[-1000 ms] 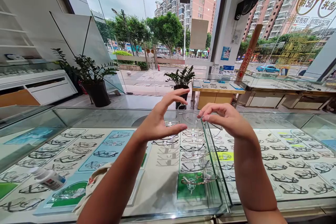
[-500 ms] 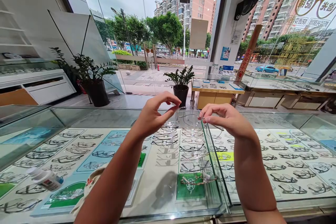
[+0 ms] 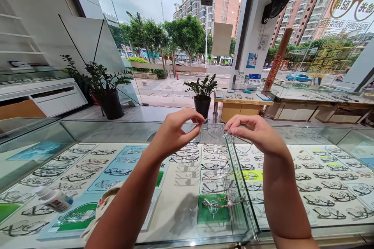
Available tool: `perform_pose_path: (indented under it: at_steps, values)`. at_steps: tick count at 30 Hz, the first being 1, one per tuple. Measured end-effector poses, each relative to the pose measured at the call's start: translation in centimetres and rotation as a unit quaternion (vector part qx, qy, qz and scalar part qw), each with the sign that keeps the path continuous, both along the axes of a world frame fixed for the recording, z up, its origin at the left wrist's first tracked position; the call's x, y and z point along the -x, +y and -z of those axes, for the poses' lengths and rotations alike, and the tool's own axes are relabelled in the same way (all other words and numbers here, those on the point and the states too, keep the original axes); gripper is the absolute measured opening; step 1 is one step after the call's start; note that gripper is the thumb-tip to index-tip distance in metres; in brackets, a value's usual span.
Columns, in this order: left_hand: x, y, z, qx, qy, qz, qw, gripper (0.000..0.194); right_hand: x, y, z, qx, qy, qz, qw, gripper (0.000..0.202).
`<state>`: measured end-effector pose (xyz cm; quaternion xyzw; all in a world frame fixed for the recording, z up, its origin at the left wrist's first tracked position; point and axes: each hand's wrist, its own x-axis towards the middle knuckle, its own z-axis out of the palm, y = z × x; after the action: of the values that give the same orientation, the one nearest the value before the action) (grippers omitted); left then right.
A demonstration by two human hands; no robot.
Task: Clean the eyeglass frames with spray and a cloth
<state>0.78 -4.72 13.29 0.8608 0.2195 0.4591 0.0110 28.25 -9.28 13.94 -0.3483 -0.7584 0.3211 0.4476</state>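
Note:
Above the glass counter I hold a pair of thin-rimmed eyeglasses [image 3: 216, 133] up in front of me. My left hand [image 3: 182, 130] pinches its left end between thumb and fingertips. Near the middle of the frame, around the bridge, my right hand [image 3: 248, 128] grips with thumb and fingers. One round lens shows between the hands; the other hangs partly behind my right fingers. Just where the fingertips touch the thin metal is hard to make out. Below lie rows of eyeglasses [image 3: 184, 159] inside the display case [image 3: 175, 194].
On the counter at left are a white bottle [image 3: 54, 199] and a pale cloth pouch [image 3: 101, 210]. A green card [image 3: 214, 208] with glasses on it lies below my hands. Beyond the case stand potted plants [image 3: 202, 103], a wooden display table [image 3: 244, 107] and a glass door.
The eyeglasses have tilted slightly, and my left fingertips have shifted a little to the right and are a bit closer to my right hand. The view has moved slightly.

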Motion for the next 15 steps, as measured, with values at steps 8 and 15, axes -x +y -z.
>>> perform_pose_path:
  at_steps: [8,15]
  values:
    - [-0.3,-0.2,0.2,-0.015,-0.003,-0.027,1.0,0.013,-0.1,0.0,0.0,-0.002,0.002,0.006,1.0,0.018]
    - [-2.5,-0.4,1.5,0.028,-0.141,-0.068,0.987,0.014,0.3,0.2,0.2,0.007,0.049,0.012,0.999,0.017]
